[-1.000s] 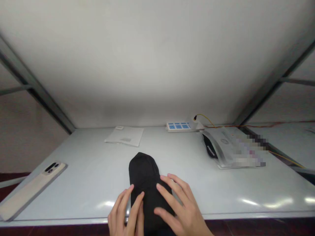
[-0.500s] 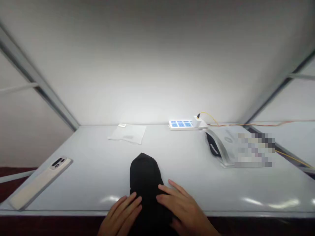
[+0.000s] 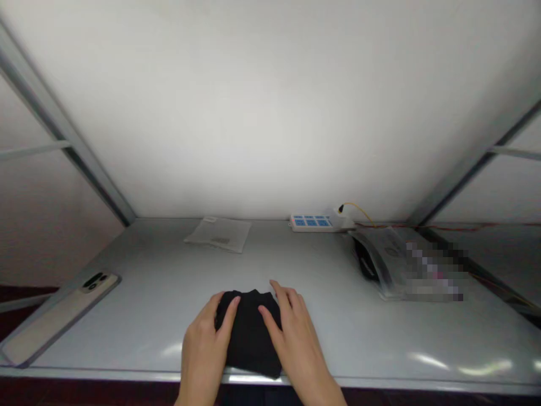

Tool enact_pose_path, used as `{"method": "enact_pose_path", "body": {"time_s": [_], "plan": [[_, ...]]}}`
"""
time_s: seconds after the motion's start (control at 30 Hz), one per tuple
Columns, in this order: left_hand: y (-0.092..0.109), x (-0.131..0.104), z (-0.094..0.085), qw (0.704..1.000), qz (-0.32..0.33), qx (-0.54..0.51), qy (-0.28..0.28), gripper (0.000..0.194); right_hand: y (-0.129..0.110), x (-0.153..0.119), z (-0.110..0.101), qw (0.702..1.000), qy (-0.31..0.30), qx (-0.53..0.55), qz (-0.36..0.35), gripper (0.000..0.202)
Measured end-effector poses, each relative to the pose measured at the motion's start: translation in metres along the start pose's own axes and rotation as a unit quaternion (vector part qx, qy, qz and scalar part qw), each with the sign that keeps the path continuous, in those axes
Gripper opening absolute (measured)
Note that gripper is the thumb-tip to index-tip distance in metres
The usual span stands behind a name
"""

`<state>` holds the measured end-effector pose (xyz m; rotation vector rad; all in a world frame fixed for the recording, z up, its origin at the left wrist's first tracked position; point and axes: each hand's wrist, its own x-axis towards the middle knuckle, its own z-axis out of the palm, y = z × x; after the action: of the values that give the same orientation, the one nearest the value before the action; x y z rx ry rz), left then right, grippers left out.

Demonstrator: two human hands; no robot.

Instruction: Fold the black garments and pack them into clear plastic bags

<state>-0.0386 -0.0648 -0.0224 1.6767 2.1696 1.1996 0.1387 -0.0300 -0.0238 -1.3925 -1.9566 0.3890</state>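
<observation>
Gripping the black cloth [image 3: 252, 335] by its left side with the left hand [image 3: 207, 335] and its right side with the right hand [image 3: 291, 330], thumbs on top, seemingly keeping it compact; resting it at the near edge of the surface [image 3: 316, 270], probably for easy reach. Seeing the phone [image 3: 59, 318] well left of the cloth, likely out of the way; then, beyond the cloth, the transparent bag [image 3: 393, 262] rightward, the flat packet [image 3: 222, 231] slightly leftward, the power strip [image 3: 310, 223] rightward.
</observation>
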Motion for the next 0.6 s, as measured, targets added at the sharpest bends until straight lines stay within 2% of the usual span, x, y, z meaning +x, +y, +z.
{"method": "enact_pose_path", "body": {"time_s": [0.1,0.13,0.17,0.23,0.3,0.37,0.4,0.47,0.5,0.57,0.6], "plan": [[0.010,-0.001,0.001,0.987,0.100,0.078,0.093,0.043,0.008,-0.011,0.008,0.996,0.034,-0.083,-0.021,0.041],[0.012,-0.003,-0.001,0.977,0.149,0.102,0.112,0.043,0.010,-0.013,0.010,0.994,0.039,-0.100,-0.025,0.041],[0.014,-0.006,-0.003,0.964,0.209,0.125,0.108,0.047,0.012,-0.015,0.010,0.993,0.041,-0.107,-0.030,0.041],[0.015,-0.011,-0.010,0.929,0.326,0.170,0.040,0.064,0.014,-0.013,0.007,0.995,0.019,-0.089,-0.042,0.040],[0.011,-0.014,-0.017,0.893,0.398,0.206,-0.040,0.086,0.014,0.000,-0.001,0.996,-0.033,-0.054,-0.057,0.037],[0.004,-0.017,-0.024,0.879,0.412,0.229,-0.077,0.101,0.008,0.026,-0.008,0.991,-0.102,-0.050,-0.074,0.033],[0.000,-0.019,-0.026,0.875,0.412,0.240,-0.080,0.101,0.002,0.043,-0.010,0.985,-0.130,-0.065,-0.090,0.030],[-0.007,-0.025,-0.028,0.867,0.424,0.253,-0.067,0.086,-0.012,0.084,-0.006,0.974,-0.146,-0.109,-0.136,0.032],[-0.010,-0.029,-0.026,0.862,0.439,0.251,-0.045,0.070,-0.020,0.105,0.000,0.967,-0.152,-0.110,-0.174,0.031],[-0.017,-0.039,-0.019,0.858,0.465,0.217,0.028,0.035,-0.032,0.144,0.018,0.956,-0.162,-0.097,-0.226,0.033],[-0.020,-0.045,-0.014,0.859,0.470,0.188,0.071,0.027,-0.037,0.160,0.027,0.952,-0.168,-0.094,-0.238,0.036]]}}
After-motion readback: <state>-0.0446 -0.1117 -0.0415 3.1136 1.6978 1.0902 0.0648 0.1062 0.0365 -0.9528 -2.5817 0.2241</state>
